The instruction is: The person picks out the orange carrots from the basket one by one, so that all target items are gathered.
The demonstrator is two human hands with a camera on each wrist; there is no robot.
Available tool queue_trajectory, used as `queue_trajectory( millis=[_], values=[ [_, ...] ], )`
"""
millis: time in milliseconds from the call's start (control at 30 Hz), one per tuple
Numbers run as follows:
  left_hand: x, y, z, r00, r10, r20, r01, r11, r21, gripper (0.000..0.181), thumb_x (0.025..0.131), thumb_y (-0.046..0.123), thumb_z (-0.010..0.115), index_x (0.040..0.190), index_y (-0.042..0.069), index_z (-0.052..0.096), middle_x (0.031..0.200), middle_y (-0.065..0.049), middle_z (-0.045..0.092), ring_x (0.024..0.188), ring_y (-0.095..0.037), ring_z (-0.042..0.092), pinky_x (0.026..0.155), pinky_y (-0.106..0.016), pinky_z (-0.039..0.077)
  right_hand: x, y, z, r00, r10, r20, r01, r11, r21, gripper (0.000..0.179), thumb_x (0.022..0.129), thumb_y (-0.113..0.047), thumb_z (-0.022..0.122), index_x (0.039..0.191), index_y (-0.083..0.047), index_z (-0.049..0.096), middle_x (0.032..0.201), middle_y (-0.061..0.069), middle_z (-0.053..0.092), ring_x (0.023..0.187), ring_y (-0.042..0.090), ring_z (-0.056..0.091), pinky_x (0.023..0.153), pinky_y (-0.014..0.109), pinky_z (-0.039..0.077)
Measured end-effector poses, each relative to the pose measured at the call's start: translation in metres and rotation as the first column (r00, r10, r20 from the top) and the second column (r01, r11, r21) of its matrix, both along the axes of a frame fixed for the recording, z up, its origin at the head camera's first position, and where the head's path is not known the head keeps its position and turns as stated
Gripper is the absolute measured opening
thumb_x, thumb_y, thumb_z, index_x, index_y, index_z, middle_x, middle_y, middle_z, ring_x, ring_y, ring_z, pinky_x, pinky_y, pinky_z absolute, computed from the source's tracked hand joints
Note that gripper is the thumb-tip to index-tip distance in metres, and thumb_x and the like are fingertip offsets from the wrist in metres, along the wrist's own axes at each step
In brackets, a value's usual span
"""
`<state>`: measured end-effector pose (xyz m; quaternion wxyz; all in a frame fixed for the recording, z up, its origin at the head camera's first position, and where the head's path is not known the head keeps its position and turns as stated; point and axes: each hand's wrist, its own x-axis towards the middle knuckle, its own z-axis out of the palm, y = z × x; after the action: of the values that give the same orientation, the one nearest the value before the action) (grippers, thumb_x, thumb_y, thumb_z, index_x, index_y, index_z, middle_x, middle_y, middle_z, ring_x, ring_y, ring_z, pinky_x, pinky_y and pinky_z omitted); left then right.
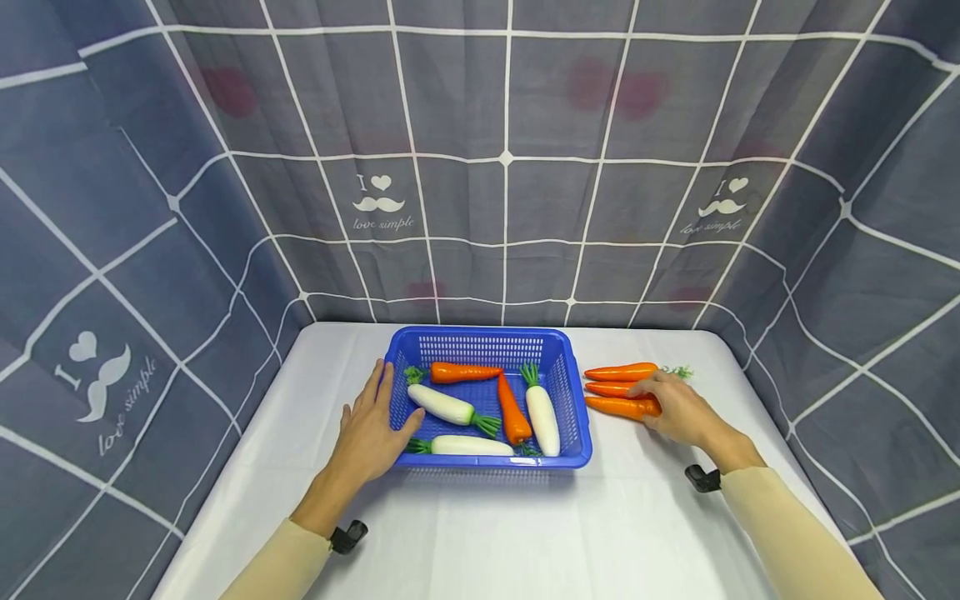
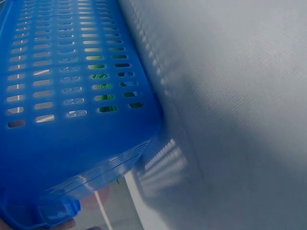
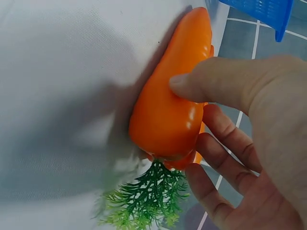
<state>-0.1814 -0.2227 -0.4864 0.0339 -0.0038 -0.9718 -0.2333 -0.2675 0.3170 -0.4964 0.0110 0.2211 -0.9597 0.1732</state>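
A blue plastic basket [image 1: 491, 462] stands mid-table, holding two carrots [image 1: 512, 408] and three white radishes [image 1: 442, 406] with green tops. My left hand [image 1: 365, 437] rests at the basket's left rim, fingers extended along it and thumb over the inner side. To the right of the basket lie three carrots side by side: a far carrot [image 1: 618, 372], a middle carrot [image 1: 606, 388] and a near carrot [image 1: 618, 407]. My right hand [image 1: 684, 410] grips the near carrot, its thumb on the near side and fingers opposite. Leafy greens [image 3: 153, 196] hang from its thick end.
A white cloth [image 1: 480, 533] covers the table. Grey checked curtains [image 1: 465, 200] with white lines close it in at the back and on both sides. Dark wrist bands [image 1: 703, 478] sit at the cuffs of both sleeves.
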Motion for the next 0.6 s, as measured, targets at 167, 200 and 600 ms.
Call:
queue_trajectory(
  millis=[167,200,600],
  values=[
    [0.0000,0.0001,0.0001,1.000,0.000,-0.011,0.000,1.000,0.000,0.104,0.115,0.060,0.063,0.188,0.008,0.009,0.199,-0.018,0.006,0.178,-0.055,0.028,0.134,-0.093,0.018,0.0017,0.0014,0.0010,1.000,-0.009,0.011,0.009,1.000,0.005,0.038,0.091,-0.005,0.096,0.127,-0.010,0.086,0.130,0.019,0.076,0.130,0.053,0.068,0.118,0.079,0.054],
    [0.0001,0.0001,0.0001,1.000,-0.001,-0.013,0.001,1.000,0.001,0.104,0.115,0.060,0.063,0.188,0.008,0.010,0.199,-0.018,0.006,0.178,-0.055,0.028,0.134,-0.093,0.018,0.0022,0.0016,0.0009,1.000,-0.013,0.016,0.013,1.000,0.006,0.039,0.090,-0.006,0.097,0.127,-0.010,0.086,0.130,0.019,0.076,0.131,0.053,0.068,0.118,0.080,0.053],
    [-0.0001,-0.0011,-0.0009,1.000,-0.003,-0.011,0.003,1.000,0.000,0.105,0.115,0.061,0.062,0.188,0.007,0.010,0.198,-0.019,0.006,0.178,-0.054,0.028,0.133,-0.093,0.018,0.0051,0.0024,0.0010,1.000,0.017,-0.009,-0.017,1.000,0.001,0.040,0.090,-0.009,0.098,0.128,-0.011,0.086,0.120,0.011,0.074,0.118,0.041,0.069,0.108,0.069,0.059]
  ],
)
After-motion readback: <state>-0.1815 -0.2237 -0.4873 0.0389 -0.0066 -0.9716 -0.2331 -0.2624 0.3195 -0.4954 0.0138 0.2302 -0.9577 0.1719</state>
